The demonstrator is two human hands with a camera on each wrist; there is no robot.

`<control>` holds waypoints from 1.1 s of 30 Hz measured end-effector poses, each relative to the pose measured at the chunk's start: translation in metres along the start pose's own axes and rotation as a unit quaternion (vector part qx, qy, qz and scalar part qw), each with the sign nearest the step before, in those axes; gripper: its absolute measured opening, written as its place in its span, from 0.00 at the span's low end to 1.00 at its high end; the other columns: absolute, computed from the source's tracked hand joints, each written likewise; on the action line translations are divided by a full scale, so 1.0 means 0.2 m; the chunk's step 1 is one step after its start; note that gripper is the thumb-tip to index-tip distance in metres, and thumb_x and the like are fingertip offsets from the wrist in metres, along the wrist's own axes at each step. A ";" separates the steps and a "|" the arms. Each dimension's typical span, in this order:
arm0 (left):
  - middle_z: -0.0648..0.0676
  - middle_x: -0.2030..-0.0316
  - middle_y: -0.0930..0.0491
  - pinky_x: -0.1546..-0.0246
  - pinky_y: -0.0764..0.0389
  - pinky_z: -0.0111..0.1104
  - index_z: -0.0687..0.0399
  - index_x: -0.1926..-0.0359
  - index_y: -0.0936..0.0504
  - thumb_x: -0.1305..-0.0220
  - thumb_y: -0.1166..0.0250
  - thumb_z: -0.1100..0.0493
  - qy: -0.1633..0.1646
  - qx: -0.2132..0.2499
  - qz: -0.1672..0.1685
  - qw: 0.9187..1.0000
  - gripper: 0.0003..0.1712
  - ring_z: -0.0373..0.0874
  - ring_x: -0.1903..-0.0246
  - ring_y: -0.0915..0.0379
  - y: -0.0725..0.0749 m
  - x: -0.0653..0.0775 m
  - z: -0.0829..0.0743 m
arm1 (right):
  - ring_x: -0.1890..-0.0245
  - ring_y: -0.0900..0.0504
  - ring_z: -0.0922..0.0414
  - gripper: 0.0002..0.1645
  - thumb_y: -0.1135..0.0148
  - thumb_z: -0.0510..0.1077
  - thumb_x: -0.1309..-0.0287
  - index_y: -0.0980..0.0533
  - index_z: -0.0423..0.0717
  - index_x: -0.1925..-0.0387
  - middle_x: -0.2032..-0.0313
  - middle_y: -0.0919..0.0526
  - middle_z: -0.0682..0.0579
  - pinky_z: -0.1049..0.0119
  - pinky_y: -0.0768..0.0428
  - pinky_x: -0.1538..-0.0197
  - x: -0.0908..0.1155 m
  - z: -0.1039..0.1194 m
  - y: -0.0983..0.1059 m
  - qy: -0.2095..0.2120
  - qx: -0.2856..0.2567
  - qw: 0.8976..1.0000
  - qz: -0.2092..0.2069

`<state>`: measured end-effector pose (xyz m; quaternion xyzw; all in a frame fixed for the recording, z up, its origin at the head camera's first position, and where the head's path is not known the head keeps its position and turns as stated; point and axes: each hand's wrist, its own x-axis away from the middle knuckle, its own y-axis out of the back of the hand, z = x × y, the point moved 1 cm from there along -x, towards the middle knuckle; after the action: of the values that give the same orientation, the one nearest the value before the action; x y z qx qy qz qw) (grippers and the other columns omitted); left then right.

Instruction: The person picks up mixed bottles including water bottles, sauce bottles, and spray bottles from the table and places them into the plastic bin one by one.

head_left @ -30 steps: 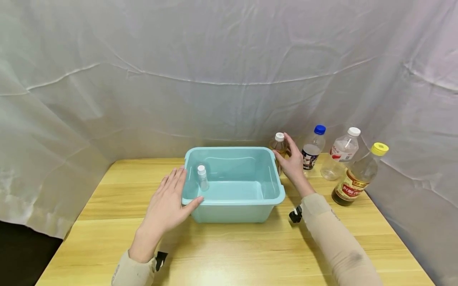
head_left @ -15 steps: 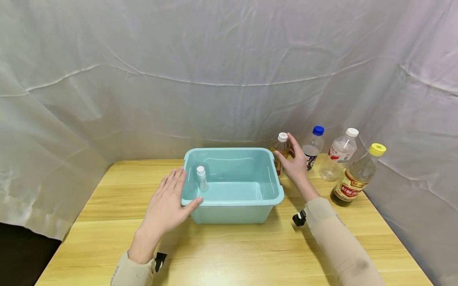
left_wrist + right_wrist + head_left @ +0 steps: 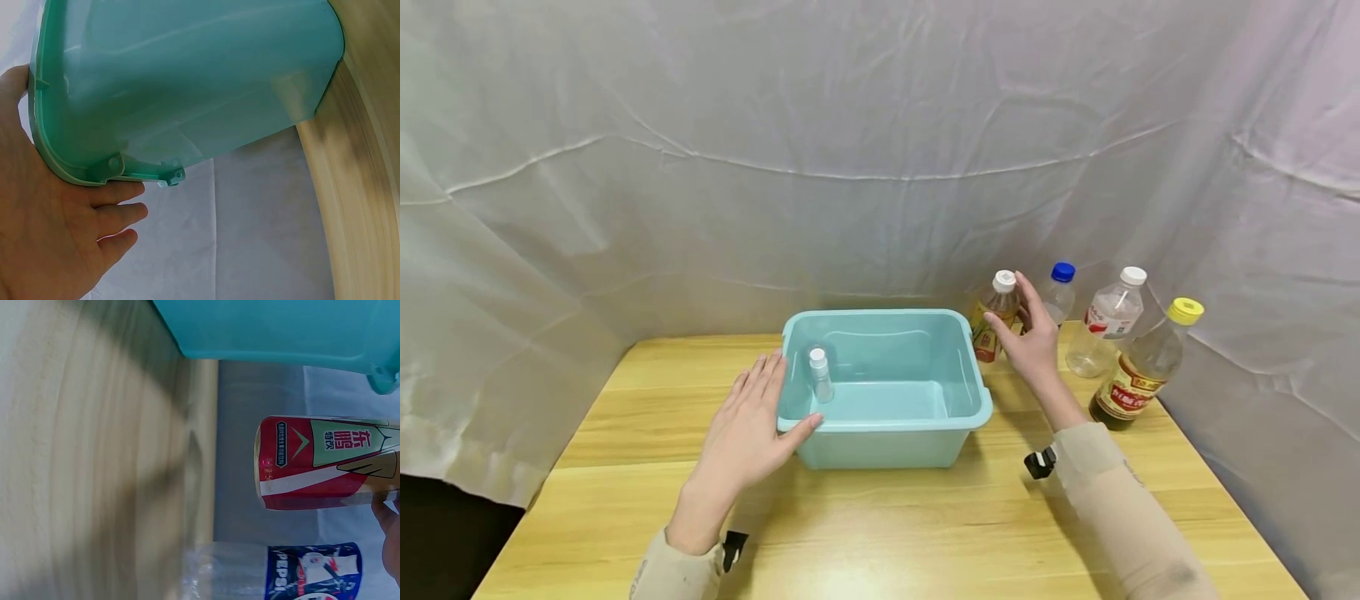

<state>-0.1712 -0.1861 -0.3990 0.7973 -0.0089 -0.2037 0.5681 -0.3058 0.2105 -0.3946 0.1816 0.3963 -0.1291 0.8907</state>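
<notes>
My right hand [image 3: 1033, 346] holds a drink bottle [image 3: 988, 329] with a white cap and a red and yellow label, thumb on one side and fingers on the other. In the right wrist view, the bottle's base [image 3: 269, 464] hangs above the table level, beside the tub. With fingers straight, my left hand [image 3: 747, 429] rests on the near left corner of a light blue plastic tub [image 3: 887, 427], its thumb along the front rim. Inside the tub, at the left, stands a small clear bottle [image 3: 822, 379] with a white cap.
Right of the held bottle stand a blue-capped Pepsi bottle [image 3: 1060, 296], a clear white-capped bottle [image 3: 1108, 321] and a yellow-capped bottle [image 3: 1138, 375] with dark liquid. A grey curtain [image 3: 880, 167] hangs behind the wooden table [image 3: 880, 533].
My right hand has moved right and slightly up with the drink bottle, away from the tub's side, now partly covering the Pepsi bottle. The left hand keeps its place on the tub.
</notes>
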 end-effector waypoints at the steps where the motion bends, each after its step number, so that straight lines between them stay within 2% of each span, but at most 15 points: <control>1: 0.64 0.19 0.48 0.20 0.50 0.55 0.67 0.20 0.46 0.30 0.45 0.26 0.000 0.000 0.000 1.000 0.58 0.62 0.20 0.54 0.00 0.00 0.00 | 0.36 0.23 0.35 0.43 0.28 0.24 0.45 0.34 0.27 0.28 0.34 0.25 0.30 0.36 0.23 0.37 0.00 0.03 0.01 0.005 -0.001 1.000 0.000; 3: 0.64 0.19 0.48 0.20 0.50 0.55 0.67 0.20 0.46 0.30 0.45 0.26 -0.001 0.001 0.001 1.000 0.58 0.62 0.20 0.54 0.00 0.00 0.00 | 0.37 0.23 0.33 0.43 0.28 0.22 0.46 0.34 0.26 0.30 0.34 0.25 0.29 0.39 0.22 0.36 -0.01 0.09 0.03 0.016 -0.002 1.000 -0.001; 8: 0.65 0.20 0.48 0.20 0.50 0.55 0.68 0.20 0.46 0.30 0.45 0.26 -0.002 -0.001 0.001 1.000 0.58 0.62 0.20 0.54 0.00 0.00 0.00 | 0.39 0.23 0.31 0.42 0.28 0.21 0.48 0.33 0.25 0.31 0.36 0.24 0.28 0.46 0.20 0.36 -0.03 0.15 0.05 0.048 0.006 0.999 -0.015; 12: 0.65 0.20 0.48 0.20 0.51 0.54 0.68 0.20 0.46 0.30 0.46 0.26 -0.002 -0.003 0.003 1.000 0.58 0.62 0.20 0.54 0.00 -0.01 0.01 | 0.39 0.22 0.34 0.43 0.27 0.21 0.49 0.32 0.26 0.31 0.37 0.23 0.28 0.52 0.19 0.36 -0.04 0.19 0.06 0.063 0.012 0.998 -0.027; 15: 0.64 0.20 0.48 0.20 0.51 0.54 0.68 0.20 0.46 0.29 0.46 0.26 -0.002 -0.004 0.004 1.000 0.58 0.62 0.20 0.54 0.00 -0.01 0.01 | 0.38 0.20 0.42 0.43 0.27 0.19 0.51 0.31 0.26 0.32 0.38 0.22 0.28 0.56 0.19 0.36 -0.06 0.22 0.07 0.076 0.013 0.996 -0.039; 20: 0.64 0.19 0.48 0.20 0.50 0.54 0.68 0.20 0.46 0.29 0.46 0.26 -0.002 -0.003 0.002 1.000 0.58 0.61 0.20 0.54 0.00 -0.01 0.00 | 0.36 0.22 0.62 0.44 0.28 0.17 0.53 0.31 0.27 0.32 0.38 0.22 0.29 0.61 0.19 0.36 -0.08 0.26 0.09 0.100 0.010 0.994 -0.049; 21: 0.64 0.20 0.48 0.20 0.50 0.54 0.67 0.20 0.46 0.29 0.46 0.25 -0.002 -0.003 0.002 1.000 0.58 0.61 0.20 0.54 0.00 -0.01 0.00 | 0.36 0.22 0.63 0.46 0.27 0.17 0.54 0.31 0.28 0.31 0.37 0.22 0.31 0.61 0.19 0.36 -0.09 0.24 0.09 0.102 0.009 0.994 -0.048; 27: 0.64 0.20 0.48 0.20 0.50 0.54 0.67 0.20 0.46 0.29 0.46 0.26 -0.002 -0.003 0.000 1.000 0.58 0.61 0.20 0.54 0.00 -0.01 0.01 | 0.37 0.20 0.58 0.50 0.24 0.19 0.56 0.29 0.36 0.29 0.35 0.20 0.41 0.64 0.20 0.36 -0.13 0.17 0.11 0.115 0.010 0.992 -0.054; 33: 0.65 0.20 0.47 0.20 0.50 0.54 0.68 0.20 0.45 0.30 0.46 0.26 -0.001 -0.004 -0.002 1.000 0.58 0.62 0.20 0.54 0.00 -0.01 0.01 | 0.37 0.21 0.61 0.49 0.28 0.13 0.60 0.31 0.27 0.32 0.38 0.21 0.31 0.61 0.19 0.36 -0.16 0.28 0.10 0.144 0.002 0.988 -0.061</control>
<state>-0.1729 -0.1881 -0.3986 0.7947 -0.0069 -0.2053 0.5712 -0.2831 0.2076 -0.3315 0.1753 0.5303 -0.1564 0.8146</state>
